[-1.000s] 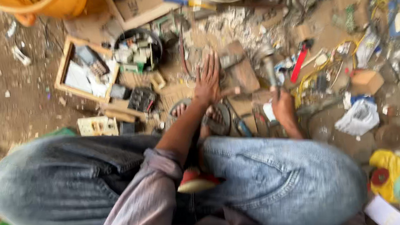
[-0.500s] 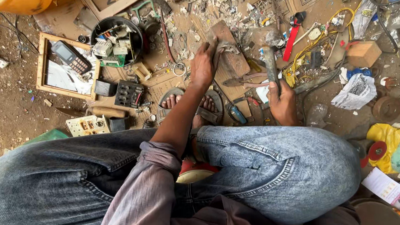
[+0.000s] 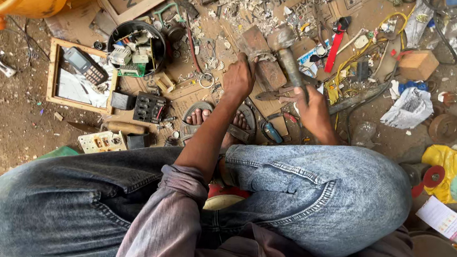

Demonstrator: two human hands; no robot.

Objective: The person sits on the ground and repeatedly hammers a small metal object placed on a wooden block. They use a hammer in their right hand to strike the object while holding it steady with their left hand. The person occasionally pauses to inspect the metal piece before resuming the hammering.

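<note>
Just beyond the sandalled feet (image 3: 213, 119), on flattened cardboard (image 3: 306, 3) spread over the floor, the left hand (image 3: 238, 80) presses down on a rusty brown metal block (image 3: 263, 58), its fingers (image 3: 245, 65) clenched over the block's near edge. The block's long axis runs away from the person, tilted slightly left at its far end, so it points up toward the scatter of pale broken chips (image 3: 250, 6).

The right hand (image 3: 310, 106) grasps a hammer (image 3: 287, 56) by its handle, fingers wrapped round the lower end. The hammer's long axis stands nearly parallel to the block, handle toward the person, its worn grey head at the far end, just right of the block's top and seemingly touching it.

Left of the left fingers lie a black round tub of circuit scraps (image 3: 136, 48), a black switch piece (image 3: 150, 107) and a wooden tray (image 3: 56, 78) holding a dark handset (image 3: 85, 65). Right of the right fingers sit a red-handled tool (image 3: 336, 40), yellow wire (image 3: 364, 54) and a small wooden box (image 3: 418, 64). Pliers (image 3: 270, 95) lie between the two hands.
</note>
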